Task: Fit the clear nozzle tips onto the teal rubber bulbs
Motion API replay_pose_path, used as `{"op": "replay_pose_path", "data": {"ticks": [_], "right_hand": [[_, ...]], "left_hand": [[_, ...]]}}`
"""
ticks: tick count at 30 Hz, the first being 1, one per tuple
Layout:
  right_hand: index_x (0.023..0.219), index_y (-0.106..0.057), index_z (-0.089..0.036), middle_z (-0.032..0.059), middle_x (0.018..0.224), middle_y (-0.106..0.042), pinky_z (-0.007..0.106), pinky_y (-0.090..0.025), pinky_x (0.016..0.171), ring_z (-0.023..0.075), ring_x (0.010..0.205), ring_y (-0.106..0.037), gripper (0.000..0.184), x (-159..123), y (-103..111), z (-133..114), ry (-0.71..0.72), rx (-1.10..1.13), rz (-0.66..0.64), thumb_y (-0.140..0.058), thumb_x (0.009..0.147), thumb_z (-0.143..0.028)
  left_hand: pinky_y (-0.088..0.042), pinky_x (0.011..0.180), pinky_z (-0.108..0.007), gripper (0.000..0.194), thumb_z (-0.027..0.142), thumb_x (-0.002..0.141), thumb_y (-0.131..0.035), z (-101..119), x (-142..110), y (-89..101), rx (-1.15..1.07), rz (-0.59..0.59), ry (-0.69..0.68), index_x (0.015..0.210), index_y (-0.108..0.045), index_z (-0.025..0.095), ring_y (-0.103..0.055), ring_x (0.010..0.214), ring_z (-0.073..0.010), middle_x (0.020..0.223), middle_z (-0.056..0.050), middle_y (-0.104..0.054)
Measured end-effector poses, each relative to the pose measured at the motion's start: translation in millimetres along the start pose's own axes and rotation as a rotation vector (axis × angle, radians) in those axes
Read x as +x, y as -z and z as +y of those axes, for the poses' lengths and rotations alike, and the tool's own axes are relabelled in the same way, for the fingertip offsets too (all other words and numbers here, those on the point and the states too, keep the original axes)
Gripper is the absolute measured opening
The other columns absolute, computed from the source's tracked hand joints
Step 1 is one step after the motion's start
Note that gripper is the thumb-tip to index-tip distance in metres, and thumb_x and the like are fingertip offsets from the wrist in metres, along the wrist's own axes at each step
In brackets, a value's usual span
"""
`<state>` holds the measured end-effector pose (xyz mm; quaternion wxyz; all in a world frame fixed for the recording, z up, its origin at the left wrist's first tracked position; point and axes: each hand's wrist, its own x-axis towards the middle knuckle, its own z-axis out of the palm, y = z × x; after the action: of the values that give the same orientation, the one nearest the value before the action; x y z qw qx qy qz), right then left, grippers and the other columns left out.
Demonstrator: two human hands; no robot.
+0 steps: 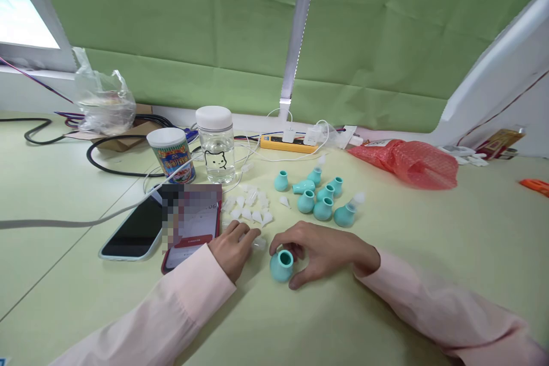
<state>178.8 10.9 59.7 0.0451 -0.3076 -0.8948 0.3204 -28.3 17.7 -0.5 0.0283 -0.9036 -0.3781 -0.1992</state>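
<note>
A teal squeeze bulb (282, 269) stands upright on the table, its round mouth facing up towards me. My right hand (319, 249) curves round it from the right, index finger behind it and thumb at its near right side. Just left of it, my left hand (234, 249) is low over the table with bent fingers, at a small clear plastic piece (259, 244); the thumb's grip is partly hidden. Beyond the left hand lie several white translucent nozzle tips (246, 214). Several more teal bulbs (322, 209) are grouped further back, and one bulb (345, 215) has a clear nozzle fitted.
Two phones (132, 234) lie left of my left hand, a white cable crossing above them. Behind stand a printed tub (172, 157) and a white-lidded bottle (217, 146). A yellow power strip (287, 144) and red bubble wrap (405, 163) lie along the back.
</note>
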Motion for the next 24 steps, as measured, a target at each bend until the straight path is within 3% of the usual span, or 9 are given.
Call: {"op": "replay_pose_path", "data": {"ticks": [6, 9, 12, 15, 20, 24], "right_hand": [[0.107, -0.044, -0.022, -0.0053, 0.066, -0.051, 0.019, -0.036, 0.053, 0.0099, 0.06, -0.048, 0.057, -2, 2, 9, -0.057, 0.06, -0.07, -0.067, 0.056, -0.029], [0.118, -0.032, -0.022, -0.0046, 0.068, -0.054, 0.021, -0.037, 0.056, 0.0101, 0.059, -0.048, 0.062, -6, 7, 10, -0.089, 0.044, -0.073, -0.06, 0.062, -0.019], [0.113, -0.039, -0.021, -0.0028, 0.068, -0.056, 0.023, -0.038, 0.06, 0.0108, 0.061, -0.05, 0.045, -6, 7, 9, -0.104, -0.012, 0.042, -0.05, 0.07, -0.016], [0.103, -0.05, -0.019, -0.0005, 0.067, -0.056, 0.023, -0.038, 0.059, 0.0117, 0.062, -0.052, 0.027, 1, 0, 10, -0.114, -0.08, 0.171, -0.048, 0.076, -0.023], [0.08, -0.06, -0.016, 0.0011, 0.065, -0.058, 0.024, -0.038, 0.058, 0.0116, 0.059, -0.051, 0.014, 10, -9, 17, -0.048, -0.183, 0.225, -0.046, 0.077, -0.019], [0.078, -0.06, -0.016, 0.0024, 0.071, -0.059, 0.025, -0.042, 0.058, 0.0123, 0.062, -0.052, 0.012, 9, -8, 17, -0.068, -0.077, 0.39, -0.049, 0.076, -0.021]], "left_hand": [[-0.046, 0.057, -0.029, 0.026, 0.006, 0.071, -0.039, 3, -1, -0.1, -0.048, 0.093, -0.056, 0.09, -0.054, 0.014, -0.049, 0.075, -0.0201, 0.078, -0.008, -0.055], [-0.045, 0.057, -0.029, 0.025, 0.006, 0.068, -0.04, 5, 0, 3.0, -0.01, 0.082, -0.041, 0.086, -0.055, 0.015, -0.048, 0.074, -0.0203, 0.078, -0.008, -0.053], [-0.045, 0.055, -0.03, 0.021, 0.007, 0.067, -0.041, 6, 1, 4.3, 0.011, 0.03, -0.001, 0.081, -0.054, 0.015, -0.049, 0.071, -0.02, 0.077, -0.008, -0.052], [-0.046, 0.06, -0.031, 0.022, 0.008, 0.073, -0.04, 6, 1, 2.4, -0.025, 0.034, 0.021, 0.089, -0.052, 0.015, -0.052, 0.074, -0.02, 0.08, -0.007, -0.054], [-0.047, 0.063, -0.028, 0.027, 0.009, 0.079, -0.034, 7, 1, 1.9, -0.126, 0.171, 0.038, 0.102, -0.048, 0.016, -0.054, 0.078, -0.0175, 0.086, -0.008, -0.054], [-0.048, 0.062, -0.024, 0.023, 0.01, 0.076, -0.039, 9, 2, 10.5, -0.354, 0.324, 0.037, 0.095, -0.052, 0.015, -0.053, 0.075, -0.0138, 0.084, -0.007, -0.05]]}}
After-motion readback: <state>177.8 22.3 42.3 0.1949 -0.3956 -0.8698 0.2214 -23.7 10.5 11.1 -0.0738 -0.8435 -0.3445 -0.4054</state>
